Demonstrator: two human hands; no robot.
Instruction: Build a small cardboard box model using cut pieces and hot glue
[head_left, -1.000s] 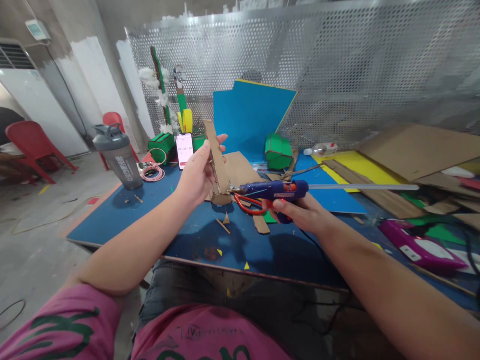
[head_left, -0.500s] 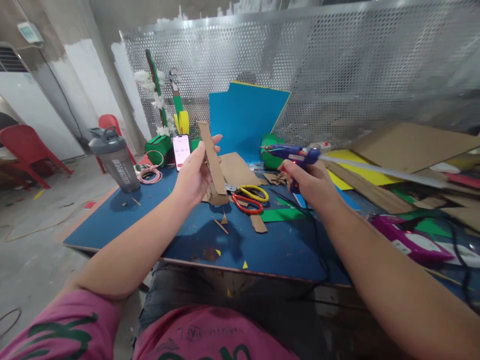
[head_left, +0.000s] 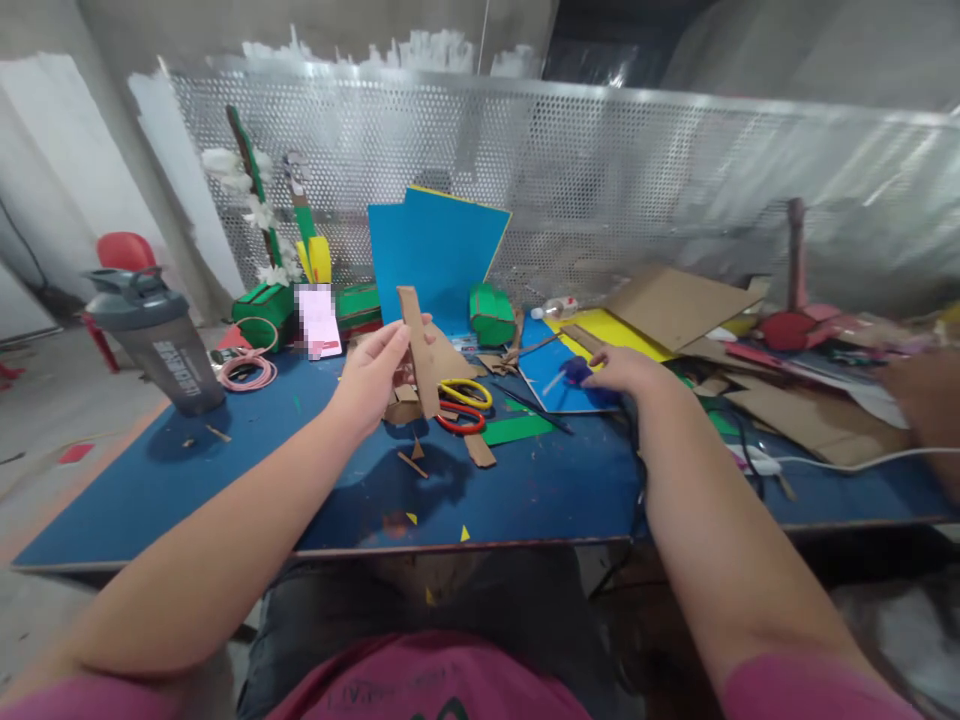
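My left hand holds a folded brown cardboard strip upright above the blue table, thumb and fingers pinched on its left edge. My right hand rests low over blue card at the table's middle right, fingers curled around the blue glue gun, whose body mostly hides under the hand. The gun's black cord runs down off the front edge. Scissors with yellow and red handles lie between my hands.
A grey shaker bottle stands at the left, a phone and green boxes at the back by blue card sheets. Cardboard sheets and scraps crowd the right. Another person's hand shows at far right.
My right hand has carried the glue gun away from the cardboard strip, to the right and down to the table. The camera has swung right; my left hand keeps the strip up.
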